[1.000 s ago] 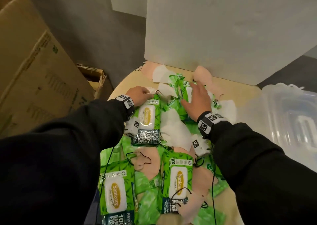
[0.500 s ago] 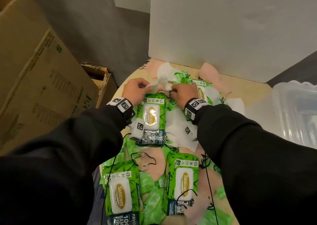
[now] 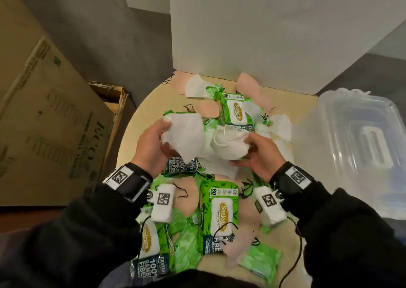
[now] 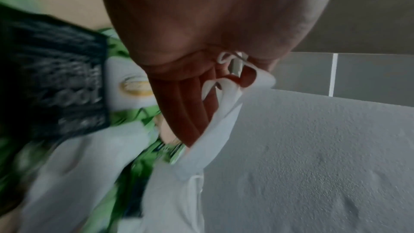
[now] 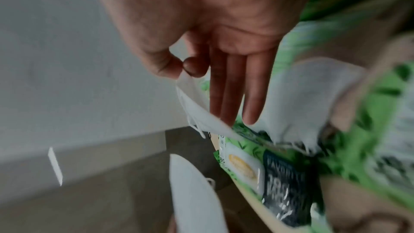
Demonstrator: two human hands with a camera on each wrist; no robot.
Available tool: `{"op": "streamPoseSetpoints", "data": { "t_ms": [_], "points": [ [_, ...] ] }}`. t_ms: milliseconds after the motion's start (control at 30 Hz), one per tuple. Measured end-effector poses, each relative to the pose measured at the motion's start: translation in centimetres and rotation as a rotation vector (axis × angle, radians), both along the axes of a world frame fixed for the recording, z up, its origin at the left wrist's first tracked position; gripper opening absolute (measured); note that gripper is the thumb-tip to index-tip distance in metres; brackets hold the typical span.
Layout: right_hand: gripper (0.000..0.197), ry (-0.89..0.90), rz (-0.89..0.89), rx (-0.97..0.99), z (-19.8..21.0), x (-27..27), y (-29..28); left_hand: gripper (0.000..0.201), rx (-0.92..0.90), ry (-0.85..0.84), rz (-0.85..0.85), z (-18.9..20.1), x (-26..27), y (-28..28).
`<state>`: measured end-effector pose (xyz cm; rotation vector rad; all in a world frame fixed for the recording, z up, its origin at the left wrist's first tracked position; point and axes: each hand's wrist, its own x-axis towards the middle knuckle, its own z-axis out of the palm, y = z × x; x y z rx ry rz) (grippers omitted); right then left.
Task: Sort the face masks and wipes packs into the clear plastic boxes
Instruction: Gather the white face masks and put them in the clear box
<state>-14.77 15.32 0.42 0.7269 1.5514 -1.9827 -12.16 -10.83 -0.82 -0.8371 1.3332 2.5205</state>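
Note:
Green wipes packs (image 3: 220,213) and white and pink face masks lie heaped on a round wooden table (image 3: 140,111). My left hand (image 3: 153,142) holds a white mask (image 3: 184,137) lifted above the pile; the left wrist view shows its fingers (image 4: 186,107) curled round the mask (image 4: 224,112). My right hand (image 3: 257,153) pinches a second white mask (image 3: 228,148) between thumb and forefinger (image 5: 195,67), the other fingers straight, and the mask (image 5: 201,111) hangs below them. A clear plastic box (image 3: 362,147) stands at the right.
A large white foam block (image 3: 263,34) stands behind the table. Cardboard boxes (image 3: 44,111) rise at the left. More masks (image 3: 194,87) and a wipes pack (image 3: 236,111) lie at the back of the pile, with pink masks (image 3: 189,197) near me.
Both hands closed on white masks at the back of the pile, then drew toward me and lifted them clear. The right hand had been lying flat further right a second ago.

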Motion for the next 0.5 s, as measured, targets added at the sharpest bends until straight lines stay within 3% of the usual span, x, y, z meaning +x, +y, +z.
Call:
{"op": "streamPoseSetpoints", "data": {
  "t_ms": [67, 167, 300, 500],
  "points": [
    [0.023, -0.122, -0.095, -0.15, -0.1, 2.2, 1.1, 0.021, 0.044, -0.039, -0.053, -0.6, 2.2, 1.3],
    [0.02, -0.197, -0.145, -0.226, -0.8, 5.2, 2.0, 0.016, 0.002, -0.032, -0.187, -0.6, 4.8, 3.6],
    [0.014, -0.183, -0.117, -0.171, -1.3, 8.0, 2.4, 0.047, -0.001, -0.02, -0.208, -0.1, 7.7, 5.5],
    [0.015, -0.112, -0.118, -0.166, -0.4, 11.2, 4.6, 0.068, -0.035, -0.045, -0.252, 1.4, 10.5, 7.0]
  ]
}}
